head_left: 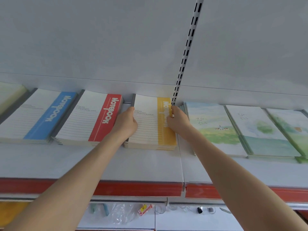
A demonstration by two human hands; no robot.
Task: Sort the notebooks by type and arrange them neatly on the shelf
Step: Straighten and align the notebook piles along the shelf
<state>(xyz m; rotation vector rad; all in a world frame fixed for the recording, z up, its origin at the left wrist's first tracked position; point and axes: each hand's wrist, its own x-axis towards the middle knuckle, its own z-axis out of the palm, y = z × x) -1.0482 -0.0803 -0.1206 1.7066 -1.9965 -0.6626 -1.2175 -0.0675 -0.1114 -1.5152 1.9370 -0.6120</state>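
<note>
A white metal shelf [150, 164] with a red front strip [133, 189] runs across the view below a plain white back panel [116, 47], which a slotted white upright [186, 52] divides. Three piles lie in a row on it: a stack of lined white notebooks with a blue band [33, 117], a stack of lined white notebooks with a red band [86, 120], and a stack of lined white notebooks with a yellow band [150, 127]. The yellow stack sits just left of the upright's foot, with pale watercolour-landscape notebooks [215, 129] overlapping one another further right. The left hand [126, 121] grips the yellow stack's grey spine side, fingers curled over that edge. The right hand [178, 120] holds the opposite edge near its top corner, fingers curled, close against the upright. The stack's lower edges look slightly stepped, so a squeeze from both sides would likely bow the soft covers or let lower copies slip out of line. A nudge rightward could catch the corner or the knuckles on the upright. A nudge leftward could close the narrow gap and shove the red stack askew.
</note>
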